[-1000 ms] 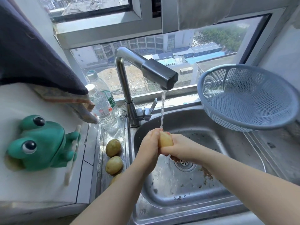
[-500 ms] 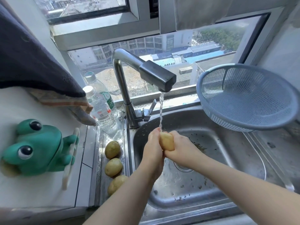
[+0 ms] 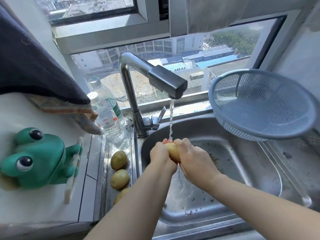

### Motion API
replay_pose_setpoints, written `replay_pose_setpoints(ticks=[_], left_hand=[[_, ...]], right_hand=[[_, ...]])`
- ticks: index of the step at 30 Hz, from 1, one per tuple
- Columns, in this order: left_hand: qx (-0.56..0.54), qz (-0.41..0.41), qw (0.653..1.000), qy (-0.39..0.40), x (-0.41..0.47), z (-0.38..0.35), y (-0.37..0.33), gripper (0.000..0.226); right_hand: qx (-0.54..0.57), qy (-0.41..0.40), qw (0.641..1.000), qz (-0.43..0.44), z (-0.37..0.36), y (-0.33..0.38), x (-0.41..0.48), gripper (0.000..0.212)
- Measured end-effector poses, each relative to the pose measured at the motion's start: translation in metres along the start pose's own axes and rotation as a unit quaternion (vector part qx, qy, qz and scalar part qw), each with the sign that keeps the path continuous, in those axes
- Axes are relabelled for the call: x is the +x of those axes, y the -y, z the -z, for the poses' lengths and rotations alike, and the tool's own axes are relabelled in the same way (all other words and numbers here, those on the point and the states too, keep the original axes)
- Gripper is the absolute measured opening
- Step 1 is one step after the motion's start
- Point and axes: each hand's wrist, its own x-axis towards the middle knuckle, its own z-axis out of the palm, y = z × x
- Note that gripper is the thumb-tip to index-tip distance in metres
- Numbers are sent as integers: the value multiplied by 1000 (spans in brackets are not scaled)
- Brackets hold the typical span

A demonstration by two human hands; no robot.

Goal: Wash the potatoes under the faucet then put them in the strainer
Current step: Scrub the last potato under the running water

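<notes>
A yellow potato (image 3: 173,151) is held between both hands over the steel sink (image 3: 242,172), right under the water stream from the faucet (image 3: 166,81). My left hand (image 3: 160,155) grips its left side and my right hand (image 3: 192,157) wraps its right side. Three more potatoes lie in a row on the sink's left ledge: one at the back (image 3: 118,160), one in the middle (image 3: 119,179) and one (image 3: 121,195) partly hidden by my left forearm. The blue-grey plastic strainer (image 3: 263,104) sits tilted at the sink's back right corner with nothing in it.
Two clear water bottles (image 3: 107,116) stand left of the faucet base. A green frog toy (image 3: 38,160) sits on the white counter at the left. A dark cloth (image 3: 34,66) hangs above it. Dirt specks lie in the sink basin.
The view has shifted slightly. My hands have turned the potato under the stream; it now stands more upright between my palms, still under the water.
</notes>
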Motion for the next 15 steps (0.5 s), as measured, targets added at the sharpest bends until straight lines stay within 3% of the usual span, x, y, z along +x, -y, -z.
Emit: replay_pose_setpoints(ticks=[4, 6, 8, 12, 13, 15], left_hand=[[-1, 77, 997, 25, 9, 1, -12, 24], [8, 52, 997, 49, 11, 2, -15, 23], [45, -4, 997, 70, 12, 3, -15, 22], [58, -85, 989, 110, 12, 8, -12, 31], [67, -110, 984, 122, 11, 10, -12, 27], [116, -162, 970, 142, 12, 11, -11, 23]], right_hand=[[12, -18, 1000, 16, 0, -2, -3, 67], [45, -3, 999, 6, 1, 3, -3, 67], [163, 44, 985, -39, 4, 12, -5, 58], [339, 163, 915, -145, 15, 15, 8, 44], [384, 212, 883, -166, 20, 13, 12, 35], [501, 321, 783, -178, 28, 9, 17, 18]])
